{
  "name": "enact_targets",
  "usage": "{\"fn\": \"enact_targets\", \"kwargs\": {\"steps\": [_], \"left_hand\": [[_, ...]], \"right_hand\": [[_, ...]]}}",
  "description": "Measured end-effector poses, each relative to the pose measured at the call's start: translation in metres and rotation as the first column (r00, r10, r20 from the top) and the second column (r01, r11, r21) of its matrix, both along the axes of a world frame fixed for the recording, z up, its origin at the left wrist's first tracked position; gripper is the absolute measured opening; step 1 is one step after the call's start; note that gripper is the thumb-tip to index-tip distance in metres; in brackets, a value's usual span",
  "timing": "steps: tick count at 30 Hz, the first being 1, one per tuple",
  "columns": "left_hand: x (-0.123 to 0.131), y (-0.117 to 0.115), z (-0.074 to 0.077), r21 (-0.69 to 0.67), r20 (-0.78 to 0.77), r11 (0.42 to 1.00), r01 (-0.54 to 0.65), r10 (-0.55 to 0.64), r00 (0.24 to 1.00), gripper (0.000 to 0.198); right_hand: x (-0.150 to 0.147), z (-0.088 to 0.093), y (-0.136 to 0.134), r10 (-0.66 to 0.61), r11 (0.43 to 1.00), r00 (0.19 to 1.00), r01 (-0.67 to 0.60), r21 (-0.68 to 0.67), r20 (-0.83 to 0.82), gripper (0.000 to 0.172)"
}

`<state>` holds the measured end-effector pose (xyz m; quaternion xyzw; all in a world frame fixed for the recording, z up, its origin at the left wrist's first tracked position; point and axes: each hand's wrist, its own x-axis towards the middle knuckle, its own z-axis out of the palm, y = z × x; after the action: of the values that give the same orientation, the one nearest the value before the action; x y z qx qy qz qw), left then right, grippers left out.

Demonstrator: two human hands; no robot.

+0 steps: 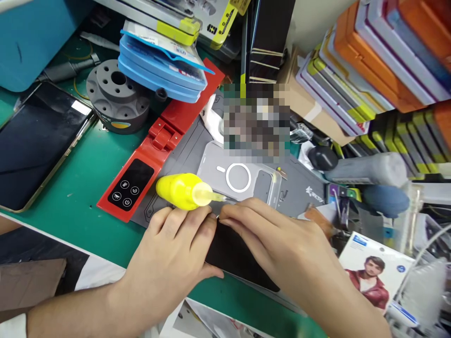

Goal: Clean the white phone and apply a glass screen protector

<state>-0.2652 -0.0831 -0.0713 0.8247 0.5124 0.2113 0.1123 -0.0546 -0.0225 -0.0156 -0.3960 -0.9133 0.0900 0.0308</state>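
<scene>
A flat black slab, like a phone point(243, 256), lies near the table's front edge between my hands. My left hand point(176, 244) curls around its left end, fingers over the far side and thumb along the near side. With fingertips pinched together at the slab's far edge, my right hand point(278, 239) almost meets the left fingertips; what they pinch is hidden. A yellow bottle point(178, 190) with a thin clear nozzle is just beyond my left knuckles, its tip pointing right. I cannot tell whether the left fingers touch it. Behind my hands lies a clear phone case point(225, 164) with a white ring.
A grey mat point(186, 155) carries a red hinged device point(141, 173) with a black button panel. A large phone point(42, 145), a round grey holder point(118, 101) and blue cases point(162, 70) are at left. Stacked boxes point(352, 70) and clutter crowd the right.
</scene>
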Motion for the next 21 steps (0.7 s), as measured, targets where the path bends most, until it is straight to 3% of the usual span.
{"fn": "enact_targets", "kwargs": {"steps": [8, 12, 21], "left_hand": [[0.001, -0.001, -0.003, 0.016, -0.011, 1.000, -0.002, 0.002, 1.000, 0.090], [0.000, -0.001, -0.003, 0.017, -0.020, 1.000, 0.000, 0.000, 1.000, 0.089], [0.002, -0.001, -0.003, 0.013, -0.016, 1.000, -0.007, 0.007, 1.000, 0.093]], "right_hand": [[0.006, -0.008, -0.007, 0.015, 1.000, 0.998, -0.014, 0.013, -0.067, 0.013], [0.012, -0.009, -0.007, 0.098, 0.993, 0.993, -0.092, 0.080, -0.067, 0.019], [0.016, -0.004, 0.005, 0.205, 0.979, 0.977, -0.203, 0.034, -0.065, 0.023]]}}
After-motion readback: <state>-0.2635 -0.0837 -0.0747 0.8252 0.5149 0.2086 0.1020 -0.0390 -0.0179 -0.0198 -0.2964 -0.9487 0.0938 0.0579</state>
